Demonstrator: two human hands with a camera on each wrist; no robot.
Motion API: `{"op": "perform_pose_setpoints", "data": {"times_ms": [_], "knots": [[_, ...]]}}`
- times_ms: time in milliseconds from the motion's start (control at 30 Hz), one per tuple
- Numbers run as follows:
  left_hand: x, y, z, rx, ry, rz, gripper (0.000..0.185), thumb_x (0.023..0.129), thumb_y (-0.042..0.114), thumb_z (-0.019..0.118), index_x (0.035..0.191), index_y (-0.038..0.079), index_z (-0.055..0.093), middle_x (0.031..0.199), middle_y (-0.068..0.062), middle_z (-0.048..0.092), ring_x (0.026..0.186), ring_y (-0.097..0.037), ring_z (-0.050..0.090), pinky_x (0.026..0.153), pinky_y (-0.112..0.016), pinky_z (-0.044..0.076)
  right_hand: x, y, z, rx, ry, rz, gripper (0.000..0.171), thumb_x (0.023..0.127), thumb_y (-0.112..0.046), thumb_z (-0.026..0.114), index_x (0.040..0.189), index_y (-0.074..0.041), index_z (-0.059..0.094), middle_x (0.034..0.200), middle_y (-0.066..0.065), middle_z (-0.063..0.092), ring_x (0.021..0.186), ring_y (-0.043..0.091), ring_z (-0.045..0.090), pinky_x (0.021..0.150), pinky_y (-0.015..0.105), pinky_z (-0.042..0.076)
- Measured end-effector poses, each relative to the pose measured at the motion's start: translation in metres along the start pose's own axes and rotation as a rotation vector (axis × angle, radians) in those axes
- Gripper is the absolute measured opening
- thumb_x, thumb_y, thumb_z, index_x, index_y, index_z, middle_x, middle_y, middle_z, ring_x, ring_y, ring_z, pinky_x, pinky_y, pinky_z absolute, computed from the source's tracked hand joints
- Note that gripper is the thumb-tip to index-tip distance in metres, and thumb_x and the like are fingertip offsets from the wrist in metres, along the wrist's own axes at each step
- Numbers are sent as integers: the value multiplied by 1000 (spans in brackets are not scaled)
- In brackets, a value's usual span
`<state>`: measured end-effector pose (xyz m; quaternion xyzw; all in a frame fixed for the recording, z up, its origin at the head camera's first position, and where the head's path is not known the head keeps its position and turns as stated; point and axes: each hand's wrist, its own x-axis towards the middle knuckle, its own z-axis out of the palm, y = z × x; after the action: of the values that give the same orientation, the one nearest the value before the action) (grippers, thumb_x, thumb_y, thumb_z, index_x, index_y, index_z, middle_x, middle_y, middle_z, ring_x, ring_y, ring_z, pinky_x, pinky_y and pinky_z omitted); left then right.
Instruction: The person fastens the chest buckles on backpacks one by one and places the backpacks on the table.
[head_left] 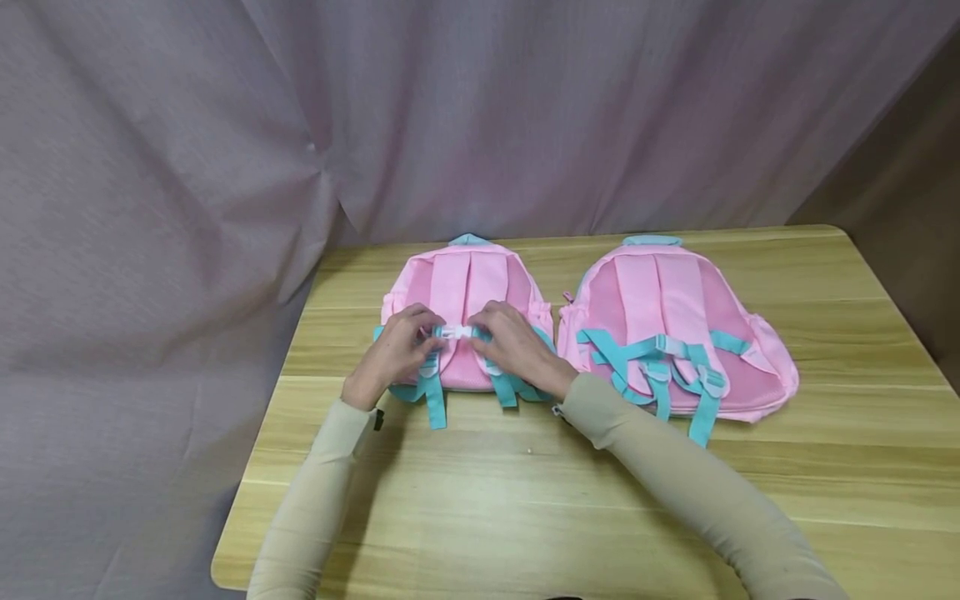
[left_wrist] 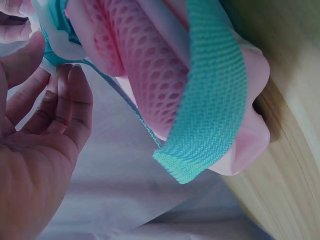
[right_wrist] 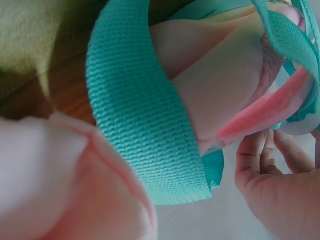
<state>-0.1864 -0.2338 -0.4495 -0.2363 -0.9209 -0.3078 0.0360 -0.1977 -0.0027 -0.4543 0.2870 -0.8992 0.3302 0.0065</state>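
Note:
A pink backpack (head_left: 486, 279) with turquoise webbing straps lies on the table, its shoulder-strap side facing up. Across its middle is a white plastic side-release buckle (head_left: 454, 332), its two parts lined up end to end between the hands. My left hand (head_left: 399, 346) pinches the buckle's left end and its turquoise strap. From the other side my right hand (head_left: 517, 342) pinches the right end. In the left wrist view, the fingertips of the left hand (left_wrist: 50, 130) close on the webbing. The right wrist view shows the right hand (right_wrist: 280, 185) with the buckle mostly hidden.
Just right of it lies a larger pink backpack (head_left: 678, 287), with turquoise straps and a white buckle (head_left: 670, 345) across its front. Both bags rest on the wooden table (head_left: 480, 500). A grey curtain (head_left: 525, 117) hangs behind the table and down its left side.

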Motion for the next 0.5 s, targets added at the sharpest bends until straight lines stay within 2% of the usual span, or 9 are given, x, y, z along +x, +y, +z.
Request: {"op": "perform_pose_setpoints", "data": {"times_ms": [333,500], "knots": [[-1,-2,2,2,-1,-14,18,97,4,81,113,-2,79,103,-14,72,89,-24,68,82,-36,61,1,1,1,-2,-14,25,29,100,-13,78,125,3,79,106,17,75,95,26,65,88,42,60],[-1,1,2,-3,0,0,19,96,4,81,114,-2,80,102,-13,72,88,-24,68,81,-36,61,0,1,1,7,-21,32,30,100,-14,79,126,1,79,105,15,75,93,24,63,85,39,59]]}}
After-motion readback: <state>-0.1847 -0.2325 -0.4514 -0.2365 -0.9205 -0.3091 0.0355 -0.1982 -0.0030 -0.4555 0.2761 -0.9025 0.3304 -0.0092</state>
